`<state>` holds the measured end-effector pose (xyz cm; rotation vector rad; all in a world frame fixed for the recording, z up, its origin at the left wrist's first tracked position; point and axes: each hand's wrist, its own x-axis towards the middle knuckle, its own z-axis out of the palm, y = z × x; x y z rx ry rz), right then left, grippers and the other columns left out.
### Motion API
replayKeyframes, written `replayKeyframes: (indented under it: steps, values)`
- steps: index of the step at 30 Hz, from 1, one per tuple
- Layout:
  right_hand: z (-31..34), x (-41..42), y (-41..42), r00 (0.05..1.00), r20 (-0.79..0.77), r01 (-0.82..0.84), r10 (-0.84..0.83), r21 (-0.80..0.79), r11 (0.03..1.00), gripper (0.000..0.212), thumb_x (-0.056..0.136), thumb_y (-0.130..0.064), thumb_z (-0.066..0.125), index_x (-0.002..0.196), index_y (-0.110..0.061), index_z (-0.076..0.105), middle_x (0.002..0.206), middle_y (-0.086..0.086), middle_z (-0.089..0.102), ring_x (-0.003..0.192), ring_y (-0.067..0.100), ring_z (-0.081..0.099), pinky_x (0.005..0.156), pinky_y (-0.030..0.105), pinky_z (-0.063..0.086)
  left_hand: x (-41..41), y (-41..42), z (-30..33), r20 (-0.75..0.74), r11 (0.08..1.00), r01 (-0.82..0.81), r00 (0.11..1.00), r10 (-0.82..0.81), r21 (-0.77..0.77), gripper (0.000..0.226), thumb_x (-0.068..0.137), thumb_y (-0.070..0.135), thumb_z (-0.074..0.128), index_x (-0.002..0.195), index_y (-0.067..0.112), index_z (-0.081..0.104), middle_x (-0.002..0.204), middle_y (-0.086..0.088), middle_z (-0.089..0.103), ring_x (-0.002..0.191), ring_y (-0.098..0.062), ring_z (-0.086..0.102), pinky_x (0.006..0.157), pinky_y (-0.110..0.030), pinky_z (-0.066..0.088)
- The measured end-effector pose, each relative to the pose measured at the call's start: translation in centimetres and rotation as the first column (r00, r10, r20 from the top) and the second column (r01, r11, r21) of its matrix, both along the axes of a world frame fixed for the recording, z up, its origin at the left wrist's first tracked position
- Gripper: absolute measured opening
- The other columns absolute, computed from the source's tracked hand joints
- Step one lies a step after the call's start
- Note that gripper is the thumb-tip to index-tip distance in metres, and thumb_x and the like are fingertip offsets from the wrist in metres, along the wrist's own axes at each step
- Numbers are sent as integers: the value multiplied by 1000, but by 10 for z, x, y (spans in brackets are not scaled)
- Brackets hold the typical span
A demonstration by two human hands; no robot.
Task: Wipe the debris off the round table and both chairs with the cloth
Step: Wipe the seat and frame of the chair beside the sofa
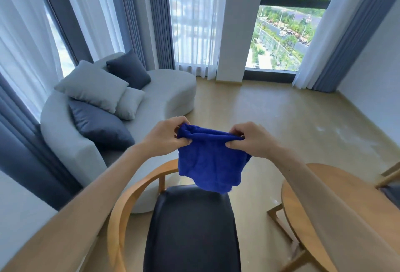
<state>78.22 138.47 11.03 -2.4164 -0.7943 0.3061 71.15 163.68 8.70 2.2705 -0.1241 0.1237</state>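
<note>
I have both hands pinching the top edge of the bright blue terry cloth (208, 159): my left hand (166, 134) grips its left corner between thumb and curled fingers, and my right hand (249, 139) grips the right corner the same way. The cloth hangs folded between them in mid-air, touching nothing else. Directly under it I see the wooden armchair with a curved bentwood back and a black padded seat (192, 228). To my right stands the round light-wood table (303, 206), with part of a second wooden chair (389, 176) at the frame's edge beyond it. Farther off on my left sits a curved grey sofa (164, 90) carrying grey and dark blue cushions (93, 87).
</note>
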Motion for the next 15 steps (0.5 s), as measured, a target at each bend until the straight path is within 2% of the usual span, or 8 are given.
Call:
replayKeyframes:
  steps: [3,6,8,10,12,15]
  values:
    - [3,3,1,999,48,25,-25,7,1000,9,91,-27,62,94,-19,64,84,-4,65,77,12,62,59,22,49,3,1,3,9,1000,-14,1000,14,17,15,68,22,62,77,33,55,73,3,58,68,-16,53,68,-42,53]
    - [8,5,-1,1000,-15,-19,19,47,999,5,92,-18,60,96,-18,63,85,-5,65,78,11,61,62,20,48,6,0,10,9,999,-33,999,33,37,15,63,21,57,76,27,52,68,4,56,63,-13,49,59,-33,45]
    - [12,6,-1,999,-13,-44,44,29,999,9,92,-13,59,98,-17,64,86,-4,65,79,12,61,64,20,48,7,-5,16,-4,997,10,1000,-9,73,21,68,14,58,84,27,53,71,8,57,65,-10,51,59,-23,43]
    - [15,6,2,998,6,-60,60,13,998,12,92,-13,58,100,-15,66,88,-2,67,81,13,61,65,20,48,8,-9,21,-45,979,94,995,-87,182,34,76,4,58,102,26,55,79,12,59,71,-8,57,57,-14,44]
    - [18,4,7,997,23,-71,71,30,997,13,93,-14,57,100,-16,67,87,-3,67,81,12,62,66,21,48,10,-12,22,-69,941,162,987,-148,296,42,77,1,53,112,24,56,84,11,61,75,-7,57,58,-14,43]
    - [21,0,10,993,59,-102,100,38,994,15,93,-15,56,101,-18,68,86,-6,67,80,8,61,68,19,49,13,-16,21,-80,915,176,984,-158,362,45,74,0,48,111,23,57,90,5,61,79,-12,56,62,-21,41]
